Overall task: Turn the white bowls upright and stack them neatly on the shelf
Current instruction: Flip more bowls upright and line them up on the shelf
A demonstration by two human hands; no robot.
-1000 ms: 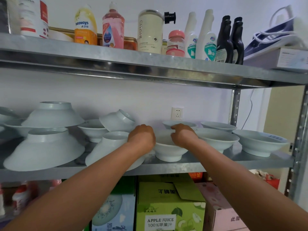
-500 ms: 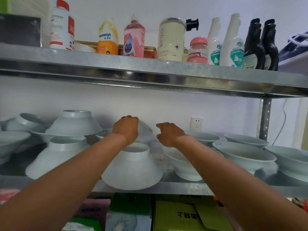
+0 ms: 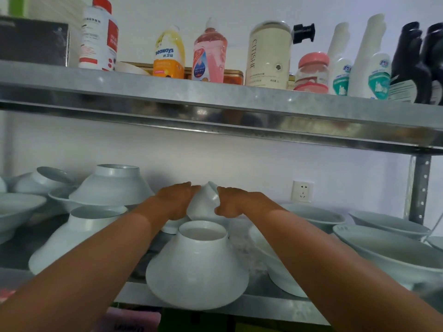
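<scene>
We see the left hand and right hand holding a tilted small bowl, hiding its rim. Black spray bottles are cut off at right, a shallow bowl at left.

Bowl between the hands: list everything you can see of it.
The bowl is small, plain white and glossy, like ceramic or melamine. It is tipped, with its narrow foot pointing up and to the right; its rim is hidden. The left hand grips its left side and the right hand its right. It sits mid-shelf towards the back, behind the upside-down front bowl. I cannot tell whether it rests on anything.
</scene>
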